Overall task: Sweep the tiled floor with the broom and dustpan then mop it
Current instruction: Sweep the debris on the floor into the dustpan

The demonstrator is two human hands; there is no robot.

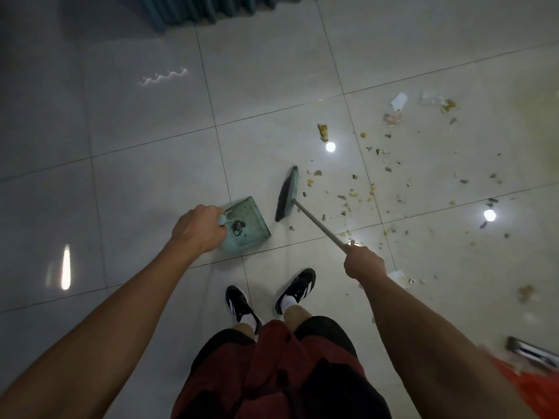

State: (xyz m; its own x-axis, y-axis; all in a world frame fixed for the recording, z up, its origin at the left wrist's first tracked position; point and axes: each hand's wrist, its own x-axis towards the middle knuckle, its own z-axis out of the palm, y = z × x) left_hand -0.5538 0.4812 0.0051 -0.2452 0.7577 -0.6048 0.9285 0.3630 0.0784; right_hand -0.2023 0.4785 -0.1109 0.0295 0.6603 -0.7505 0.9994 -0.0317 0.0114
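My left hand [198,228] grips the handle of a pale green dustpan [246,223] that rests on the tiled floor [145,182] with some dirt in it. My right hand [364,263] is closed around the thin pole of a broom [287,195]. Its green head with dark bristles stands on the floor just right of the dustpan's open mouth, a small gap between them. Scattered crumbs and scraps of litter [393,176] cover the tiles to the right of the broom head.
My feet in black shoes [295,290] stand just behind the dustpan. A dark teal curtain [193,10] hangs at the top. Paper scraps [398,101] lie far right. An orange bag [532,385] and a metal object [531,352] sit at the lower right.
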